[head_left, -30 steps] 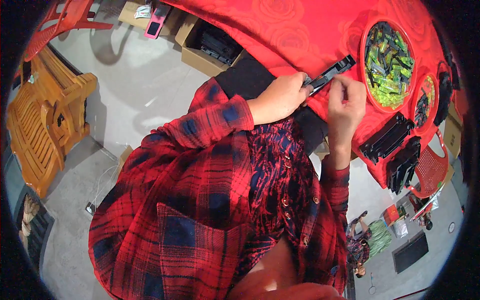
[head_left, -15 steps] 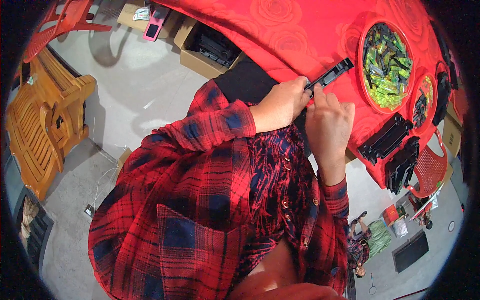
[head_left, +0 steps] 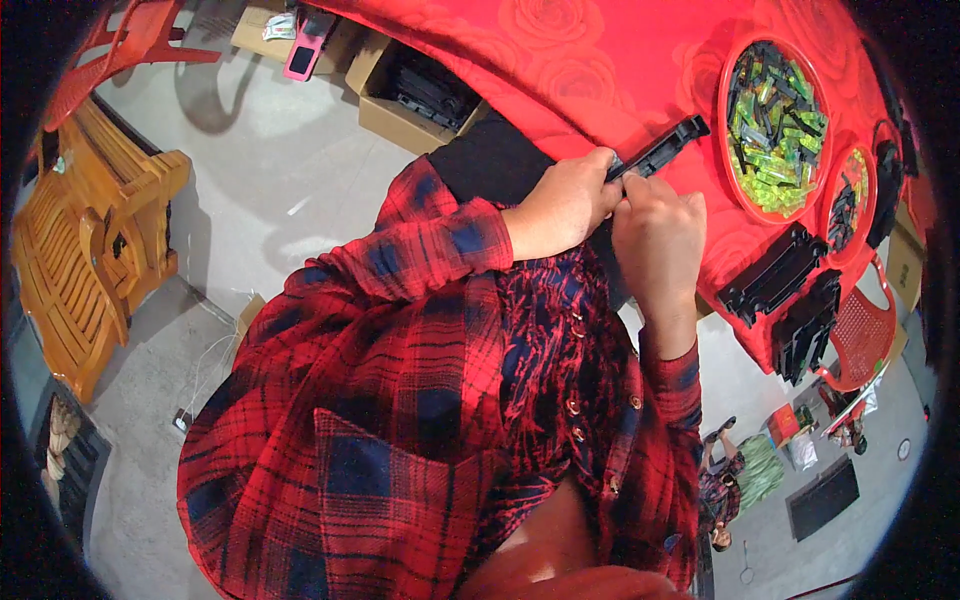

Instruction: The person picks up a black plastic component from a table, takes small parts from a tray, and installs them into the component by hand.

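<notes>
Right hand (head_left: 655, 225) has closed beside left hand (head_left: 565, 205) on black strip (head_left: 660, 155)

I am counting two hands, left (head_left: 562, 205) and right (head_left: 655, 222), on one black strip (head_left: 660, 155). I am seeing two red trays (head_left: 735, 150) of small parts, two black stacks (head_left: 775, 275), one box (head_left: 395, 115) and one wooden chair (head_left: 80, 240).

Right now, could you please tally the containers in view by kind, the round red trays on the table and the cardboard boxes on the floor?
Round red trays: 2, one with green and black pieces, and a smaller one beside it
Cardboard boxes: 2, the second at the top edge
Total: 4
</notes>
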Available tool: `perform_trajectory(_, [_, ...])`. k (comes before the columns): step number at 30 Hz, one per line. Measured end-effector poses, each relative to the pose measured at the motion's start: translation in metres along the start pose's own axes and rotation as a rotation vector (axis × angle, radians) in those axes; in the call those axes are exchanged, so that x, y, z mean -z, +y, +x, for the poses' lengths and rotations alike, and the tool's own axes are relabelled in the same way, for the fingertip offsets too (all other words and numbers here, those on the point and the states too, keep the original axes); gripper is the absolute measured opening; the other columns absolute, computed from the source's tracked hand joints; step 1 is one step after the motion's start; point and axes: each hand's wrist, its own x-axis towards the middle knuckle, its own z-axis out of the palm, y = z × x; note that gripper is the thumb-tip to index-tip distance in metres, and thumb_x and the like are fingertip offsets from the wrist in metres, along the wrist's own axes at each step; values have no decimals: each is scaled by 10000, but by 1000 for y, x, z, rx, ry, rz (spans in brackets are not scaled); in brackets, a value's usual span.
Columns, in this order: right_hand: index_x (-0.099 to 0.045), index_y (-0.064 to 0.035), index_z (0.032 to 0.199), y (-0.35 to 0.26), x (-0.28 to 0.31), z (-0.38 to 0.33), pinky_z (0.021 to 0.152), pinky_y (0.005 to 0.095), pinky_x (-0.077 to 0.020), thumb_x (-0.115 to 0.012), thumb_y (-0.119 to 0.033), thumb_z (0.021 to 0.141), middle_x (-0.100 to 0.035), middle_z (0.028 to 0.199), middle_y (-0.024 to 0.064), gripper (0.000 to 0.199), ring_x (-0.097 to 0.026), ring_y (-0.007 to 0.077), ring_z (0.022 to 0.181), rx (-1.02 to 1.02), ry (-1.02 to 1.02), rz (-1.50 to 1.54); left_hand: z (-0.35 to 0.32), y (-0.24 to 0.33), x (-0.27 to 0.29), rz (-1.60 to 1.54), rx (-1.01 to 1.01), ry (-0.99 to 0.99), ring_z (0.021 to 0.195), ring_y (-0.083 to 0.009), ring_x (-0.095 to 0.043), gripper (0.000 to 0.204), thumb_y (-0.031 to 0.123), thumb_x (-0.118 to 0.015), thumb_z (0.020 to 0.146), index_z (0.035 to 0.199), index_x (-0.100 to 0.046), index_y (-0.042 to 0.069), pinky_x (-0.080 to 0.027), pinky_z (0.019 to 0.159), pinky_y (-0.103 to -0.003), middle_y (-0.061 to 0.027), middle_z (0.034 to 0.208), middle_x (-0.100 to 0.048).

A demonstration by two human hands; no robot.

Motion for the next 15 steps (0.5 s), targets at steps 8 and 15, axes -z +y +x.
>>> perform_trajectory(8, [-659,-62,796,22,-2,0,685,398,-423,-620,-110,795,-606,688,75,62,-600,273,648,60,97,203,0,6,4,-44,-9,-7,702,-194,-637,241,221,-572,959,997,-564,-17,-500,636,-379,-133,767,-649])
perform_trajectory(15, [-398,94,1374,30,-1,3,906,385,-452,-681,-139,881,-519,1108,216,614,-583,280,952,-451,411,387,-6,25,13,-497,196,-203,712,-108,-614,176,187,-545,983,1023,-564,17,-505,619,-259,-15,812,-590])
